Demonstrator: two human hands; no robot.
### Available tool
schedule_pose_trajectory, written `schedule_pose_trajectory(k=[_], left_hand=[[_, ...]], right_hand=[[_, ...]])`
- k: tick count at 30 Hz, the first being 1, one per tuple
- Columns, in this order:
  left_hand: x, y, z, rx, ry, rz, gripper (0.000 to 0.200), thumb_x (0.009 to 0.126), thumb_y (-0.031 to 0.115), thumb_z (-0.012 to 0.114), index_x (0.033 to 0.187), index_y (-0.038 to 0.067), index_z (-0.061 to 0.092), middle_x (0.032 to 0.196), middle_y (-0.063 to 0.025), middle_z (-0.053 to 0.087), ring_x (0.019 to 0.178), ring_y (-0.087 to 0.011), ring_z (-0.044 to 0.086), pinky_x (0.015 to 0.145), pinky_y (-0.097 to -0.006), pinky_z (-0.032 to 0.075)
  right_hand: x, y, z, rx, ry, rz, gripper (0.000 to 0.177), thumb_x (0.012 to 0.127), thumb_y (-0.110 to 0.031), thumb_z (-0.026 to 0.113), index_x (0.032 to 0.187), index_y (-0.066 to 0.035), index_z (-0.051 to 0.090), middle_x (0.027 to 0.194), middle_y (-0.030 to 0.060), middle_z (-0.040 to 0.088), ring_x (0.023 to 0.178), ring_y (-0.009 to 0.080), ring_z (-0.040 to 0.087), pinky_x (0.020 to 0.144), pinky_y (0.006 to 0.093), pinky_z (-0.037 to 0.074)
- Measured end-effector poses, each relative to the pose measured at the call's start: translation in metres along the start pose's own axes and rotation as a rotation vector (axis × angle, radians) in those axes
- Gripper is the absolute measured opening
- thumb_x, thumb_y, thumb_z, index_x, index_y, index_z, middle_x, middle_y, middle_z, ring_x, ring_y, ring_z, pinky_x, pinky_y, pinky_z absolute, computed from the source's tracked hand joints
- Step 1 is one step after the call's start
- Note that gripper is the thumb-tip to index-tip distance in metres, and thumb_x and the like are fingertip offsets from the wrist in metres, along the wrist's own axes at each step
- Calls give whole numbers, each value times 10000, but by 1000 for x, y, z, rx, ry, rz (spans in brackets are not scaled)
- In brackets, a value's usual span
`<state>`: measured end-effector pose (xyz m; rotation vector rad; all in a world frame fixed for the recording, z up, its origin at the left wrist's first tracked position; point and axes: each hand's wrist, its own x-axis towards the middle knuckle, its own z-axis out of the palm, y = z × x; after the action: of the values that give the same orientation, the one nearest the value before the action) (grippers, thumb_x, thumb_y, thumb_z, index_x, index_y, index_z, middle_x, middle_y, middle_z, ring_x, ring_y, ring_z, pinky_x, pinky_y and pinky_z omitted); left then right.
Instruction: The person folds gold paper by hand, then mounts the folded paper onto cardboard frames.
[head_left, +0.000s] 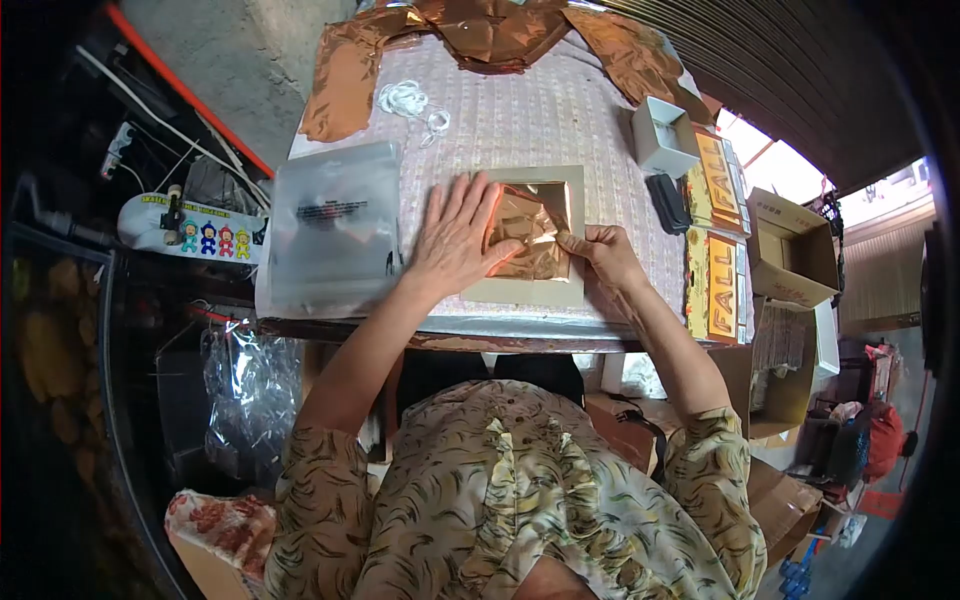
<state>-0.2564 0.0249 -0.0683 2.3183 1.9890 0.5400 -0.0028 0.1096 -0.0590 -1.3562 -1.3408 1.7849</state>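
Observation:
A shiny copper-coloured foil sheet (530,232), folded and creased, lies on a grey-beige cardboard sheet (490,291) near the table's front. My left hand (455,240) rests flat over the left side of both, fingers stretched upward and thumb on the foil. At the right edge, my right hand (608,256) is closed, with thumb and forefinger pinching the foil's border; its other fingers are partly hidden. Just left of my left hand is a stack of clear plastic bags (335,250) with small black print.
More copper foil pieces (490,35) lie along the table's far side, near white string (402,98). On the right are a white box (664,140), a black case (667,203) and orange "FALL" packs (722,285). A cardboard box (795,245) stands beyond the right edge.

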Motion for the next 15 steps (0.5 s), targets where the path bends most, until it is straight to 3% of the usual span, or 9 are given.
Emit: schedule_pose_trajectory(k=[1,2,4,7,15], left_hand=[[0,1,-1,2,4,-2,909,983,625,509,1611,22,246,1685,-173,220,1563,-362,171,1254,-571,85],[0,2,-3,25,30,18,919,977,639,506,1607,20,253,1682,-173,226,1562,-361,174,1250,-584,78],[2,4,-7,61,74,54,963,954,674,510,1595,-3,268,1680,-175,233,1564,-353,173,1241,-616,60],[6,9,-10,16,77,57,986,948,686,511,1593,-18,263,1681,-176,229,1567,-349,168,1243,-616,51],[19,25,-25,42,185,35,973,955,704,472,1584,-17,295,1677,-197,225,1565,-353,171,1248,-606,45]], right_hand=[[-2,-4,-2,-53,-8,30,177,914,-91,779,760,-12,741,638,26,664,478,75,523,405,270,370],[-9,-11,3,-54,-8,26,177,914,-91,779,760,-12,741,638,26,664,478,75,523,405,270,370],[-24,-24,14,270,-35,3,124,910,-37,764,799,12,739,742,76,713,611,133,644,514,311,520],[-28,-31,16,239,-37,79,77,905,1,752,837,36,738,826,123,739,702,181,694,621,340,586],[-27,-23,16,364,-22,67,83,923,-47,748,870,14,726,832,109,739,665,154,681,608,297,566]])
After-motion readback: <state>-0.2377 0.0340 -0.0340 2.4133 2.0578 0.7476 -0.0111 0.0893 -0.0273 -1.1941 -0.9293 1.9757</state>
